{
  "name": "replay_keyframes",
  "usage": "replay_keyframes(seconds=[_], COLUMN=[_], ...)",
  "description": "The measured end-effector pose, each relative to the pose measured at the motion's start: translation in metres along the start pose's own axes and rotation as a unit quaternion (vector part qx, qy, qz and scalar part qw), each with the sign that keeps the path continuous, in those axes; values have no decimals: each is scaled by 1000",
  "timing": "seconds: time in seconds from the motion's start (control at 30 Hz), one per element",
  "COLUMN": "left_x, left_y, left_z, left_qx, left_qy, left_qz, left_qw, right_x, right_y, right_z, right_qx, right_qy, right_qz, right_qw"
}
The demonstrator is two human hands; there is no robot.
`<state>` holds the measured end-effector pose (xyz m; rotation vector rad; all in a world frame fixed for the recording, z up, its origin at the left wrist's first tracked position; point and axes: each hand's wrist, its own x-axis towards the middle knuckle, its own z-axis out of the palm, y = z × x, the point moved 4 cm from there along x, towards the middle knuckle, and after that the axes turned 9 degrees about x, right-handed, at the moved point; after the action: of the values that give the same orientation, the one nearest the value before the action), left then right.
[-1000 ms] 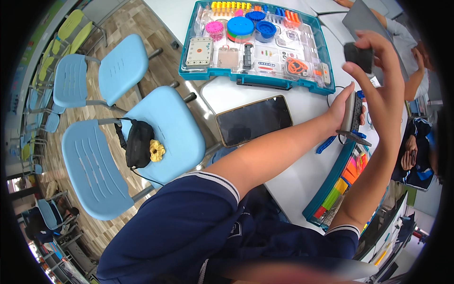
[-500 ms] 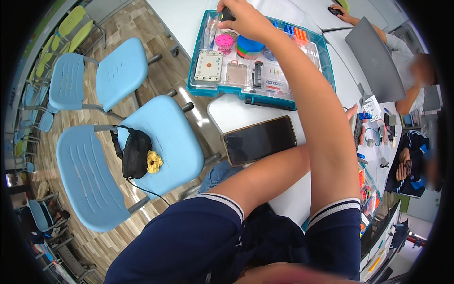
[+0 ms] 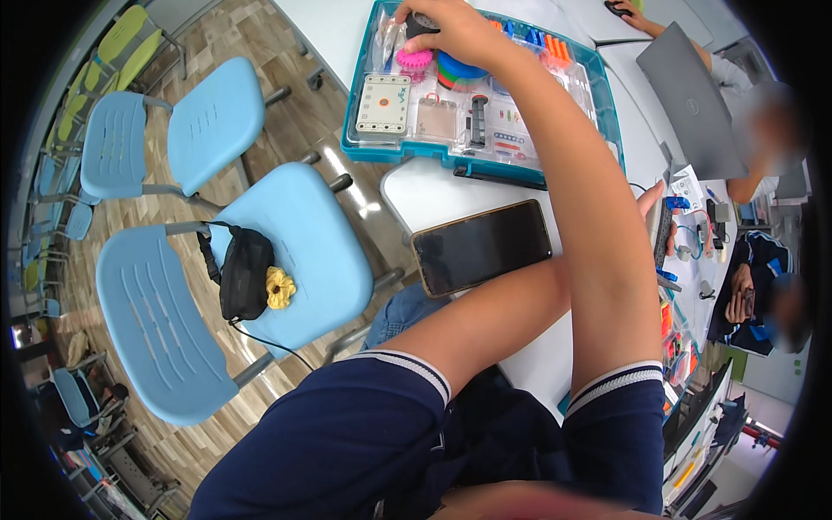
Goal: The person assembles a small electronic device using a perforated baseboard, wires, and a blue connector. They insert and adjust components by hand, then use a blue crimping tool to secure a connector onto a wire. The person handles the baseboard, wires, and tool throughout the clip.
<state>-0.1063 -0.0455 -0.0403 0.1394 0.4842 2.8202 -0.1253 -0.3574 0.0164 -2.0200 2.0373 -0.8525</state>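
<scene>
My right arm reaches across to a teal-edged case (image 3: 381,154) of building parts. There my right hand (image 3: 451,35) has its fingers curled round a dark, round part (image 3: 422,26), just above a pink gear (image 3: 414,60). Beneath that arm crosses my left arm. My left hand (image 3: 652,199), partly hidden by the right forearm, grips a dark grey, studded-looking piece (image 3: 660,236) whose full shape is covered. In the case lie a white square module (image 3: 383,104), a blue disc (image 3: 458,68) and orange pieces (image 3: 556,48).
A black phone (image 3: 481,247) lies on the white table near my left forearm. Blue chairs (image 3: 299,251) stand left, one bearing a black pouch (image 3: 247,273) and yellow scrunchie (image 3: 279,288). Right are a grey laptop (image 3: 693,104), loose cables, another parts box (image 3: 680,342) and two people.
The view has shifted slightly, so the case sits higher in the picture. My right hand has come closer to the pink gear, still round the dark part. The left hand stays by the dark piece.
</scene>
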Motion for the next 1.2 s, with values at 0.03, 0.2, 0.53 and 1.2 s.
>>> replay_keyframes(seconds=[0.03,0.2,0.53,1.2], left_x=[2,10,-5,20], left_y=[0,-2,4,-1], left_z=[1,-2,4,-6], left_qx=[-3,-32,-3,-19], left_qy=[-9,-38,15,65], left_qz=[10,5,-7,101], left_qw=[1000,999,1000,993], right_x=[-3,0,5,-183], right_y=[5,17,47,-119], right_z=[-1,26,55,-155], right_qx=[25,-102,-204,23], right_qy=[-31,46,-31,197], right_qz=[37,-43,-30,5], right_qw=[999,993,978,980])
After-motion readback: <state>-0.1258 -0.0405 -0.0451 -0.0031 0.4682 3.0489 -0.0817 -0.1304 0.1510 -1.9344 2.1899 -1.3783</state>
